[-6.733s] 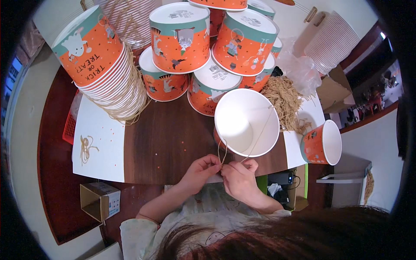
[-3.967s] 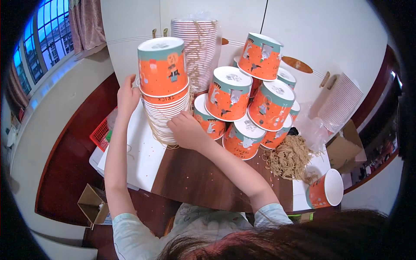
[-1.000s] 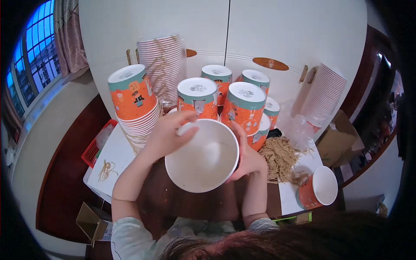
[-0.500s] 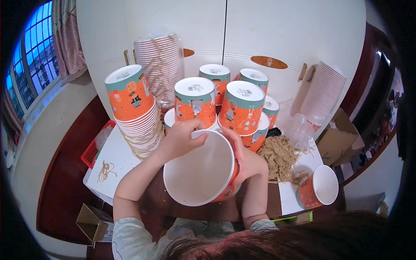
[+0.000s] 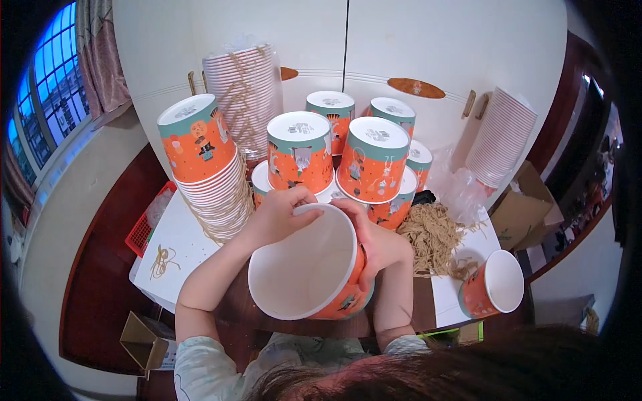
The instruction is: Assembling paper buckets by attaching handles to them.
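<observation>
Keep the orange paper bucket (image 5: 314, 271) tilted with its white mouth toward the chest, held just above the near edge of the brown table (image 5: 234, 311) and in front of the stacked upturned buckets (image 5: 321, 160) — steady the rim before working at it, and avoid squeezing the thin wall out of round. Left hand (image 5: 277, 217): reaching over from the far side, fingers curled and closed on the upper rim; right hand (image 5: 374, 244): cupped and pressed against the outer orange wall, forearm rising from the lower edge — string pile (image 5: 435, 237) just beside it.
</observation>
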Motion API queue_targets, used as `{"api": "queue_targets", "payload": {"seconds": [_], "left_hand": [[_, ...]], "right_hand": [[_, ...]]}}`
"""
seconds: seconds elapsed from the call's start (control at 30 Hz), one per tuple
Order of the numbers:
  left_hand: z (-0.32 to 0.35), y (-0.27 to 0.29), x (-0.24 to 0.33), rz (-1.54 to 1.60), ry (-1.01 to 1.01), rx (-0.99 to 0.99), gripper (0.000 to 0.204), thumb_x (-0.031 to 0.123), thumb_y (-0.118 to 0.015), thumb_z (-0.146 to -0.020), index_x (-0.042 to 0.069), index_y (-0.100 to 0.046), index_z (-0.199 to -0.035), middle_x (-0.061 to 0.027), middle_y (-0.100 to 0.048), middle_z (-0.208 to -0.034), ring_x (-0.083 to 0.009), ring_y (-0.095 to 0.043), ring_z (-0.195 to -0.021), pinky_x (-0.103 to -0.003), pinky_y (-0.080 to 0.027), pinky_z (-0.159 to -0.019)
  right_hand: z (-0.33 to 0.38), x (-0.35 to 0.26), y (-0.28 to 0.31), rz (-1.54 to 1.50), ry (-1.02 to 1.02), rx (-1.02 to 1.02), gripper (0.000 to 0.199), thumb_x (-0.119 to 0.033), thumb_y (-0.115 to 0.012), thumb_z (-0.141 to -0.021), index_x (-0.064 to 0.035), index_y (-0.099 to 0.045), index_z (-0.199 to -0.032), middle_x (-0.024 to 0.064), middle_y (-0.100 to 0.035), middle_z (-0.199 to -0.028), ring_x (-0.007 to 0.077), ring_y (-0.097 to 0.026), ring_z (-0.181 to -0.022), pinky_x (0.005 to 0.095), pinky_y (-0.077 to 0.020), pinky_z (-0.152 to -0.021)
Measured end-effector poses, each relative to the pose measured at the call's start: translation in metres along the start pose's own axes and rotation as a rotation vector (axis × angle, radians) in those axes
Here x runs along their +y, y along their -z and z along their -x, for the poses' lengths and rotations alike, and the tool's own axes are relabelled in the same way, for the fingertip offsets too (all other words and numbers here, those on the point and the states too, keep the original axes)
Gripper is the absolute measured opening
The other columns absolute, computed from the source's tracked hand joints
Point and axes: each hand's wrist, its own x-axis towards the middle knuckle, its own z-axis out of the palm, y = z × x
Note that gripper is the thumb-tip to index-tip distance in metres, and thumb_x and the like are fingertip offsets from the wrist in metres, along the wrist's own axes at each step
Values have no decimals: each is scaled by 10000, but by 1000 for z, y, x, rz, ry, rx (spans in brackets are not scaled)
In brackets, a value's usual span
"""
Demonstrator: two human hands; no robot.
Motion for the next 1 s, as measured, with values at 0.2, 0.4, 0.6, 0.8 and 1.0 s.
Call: {"api": "queue_targets", "payload": {"seconds": [0.2, 0.4, 0.6, 0.8, 1.0], "left_hand": [[3, 6, -7, -25, 45, -40, 160, 155, -636, -767, 16, -594, -835, -75, -615, -687, -135, -588, -618, -252, -446, -555], [6, 11, -15, -105, 122, -272, 178, 177, -627, -763, 6, -609, -809, -87, -612, -685, -152, -590, -617, -265, -447, -559], [4, -10, -35, -210, 122, -369, 192, 199, -605, -754, 16, -620, -810, -99, -613, -673, -195, -602, -622, -303, -456, -570], [9, -26, -40, -272, 82, -351, 192, 192, -588, -714, 14, -605, -783, -122, -605, -663, -253, -600, -618, -341, -464, -580], [21, -33, -33, -237, 126, -274, 182, 174, -581, -713, 2, -576, -773, -134, -594, -639, -268, -595, -586, -345, -466, -564]], "right_hand": [[11, -1, 1, 27, -131, 57, 1311, -459, -856, -363, -37, -75, -1327, 141, -318, -1247, 246, -355, -1158, 389, -310, -964], [44, -12, 21, 78, -6, 698, 805, -250, -777, -625, -8, -338, -1256, 90, -501, -1056, 177, -487, -983, 318, -369, -884], [52, -18, 47, 516, -379, 525, 141, -29, -566, -786, -17, -595, -923, 50, -585, -786, 116, -542, -726, 231, -431, -668], [74, 47, 49, 843, -702, 159, 162, -147, -529, -766, -55, -638, -841, 122, -627, -836, 294, -597, -787, 400, -478, -701], [74, 103, 39, 942, -1068, 74, 218, -250, -570, -730, -77, -651, -834, 131, -634, -813, 291, -608, -776, 381, -484, -701]]}}
